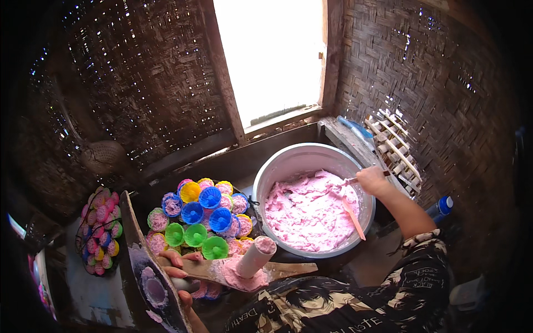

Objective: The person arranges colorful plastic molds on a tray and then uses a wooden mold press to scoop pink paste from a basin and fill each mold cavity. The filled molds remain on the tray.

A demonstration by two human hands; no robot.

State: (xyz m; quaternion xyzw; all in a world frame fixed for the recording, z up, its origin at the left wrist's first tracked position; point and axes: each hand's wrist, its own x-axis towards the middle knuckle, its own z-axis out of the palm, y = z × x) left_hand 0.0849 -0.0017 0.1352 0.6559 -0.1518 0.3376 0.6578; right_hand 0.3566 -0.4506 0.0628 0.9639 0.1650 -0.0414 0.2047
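My right hand (371,181) is closed round the handle of a stirring stick (351,180), whose far end is in pink batter (300,213). The batter half fills a large metal basin (260,205). A pink spatula (353,218) leans in the same basin. My left hand (176,269) grips between two wooden pieces: an upright board (145,255) with a batter-smeared round opening, and a plank (208,270) bearing a batter-coated cylinder (256,258). Part of this hand is hidden by the board.
Several coloured fluted moulds (195,236), some filled with pink shreds, stand left of the basin. A netted bundle (101,230) of similar filled cups lies farther left. A blue-capped bottle (441,208) is by my right arm. Woven walls and a bright window opening (272,55) lie beyond.
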